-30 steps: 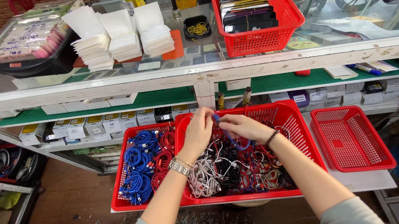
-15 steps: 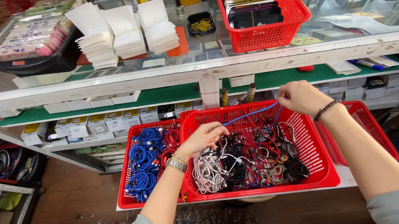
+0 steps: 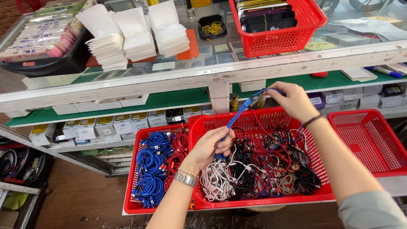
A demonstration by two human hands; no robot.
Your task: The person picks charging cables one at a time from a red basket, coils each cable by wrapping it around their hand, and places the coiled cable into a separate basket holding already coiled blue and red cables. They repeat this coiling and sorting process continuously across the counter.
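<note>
From the head view, a blue cable point(image 3: 239, 112) is held stretched at a slant between both hands. The left hand point(image 3: 211, 145) is closed around its lower end, above a red basket point(image 3: 260, 205) filled with tangled black, white, red and grey cables point(image 3: 261, 166). The right hand point(image 3: 293, 99) is pinched shut on the upper end, near the white shelf edge point(image 3: 224, 71). A watch point(image 3: 184, 178) is worn on the left wrist, a dark band point(image 3: 312, 120) on the right.

Just left of that basket, partly under it, a second basket point(image 3: 133, 171) is packed with coiled blue and red cables. To the right an open red basket point(image 3: 374, 142) is set. On the glass top, stacks of white envelopes point(image 3: 133, 34) and another red basket point(image 3: 275, 37) of flat packs are placed. Small boxes point(image 3: 105, 123) are lined up on the green shelf behind.
</note>
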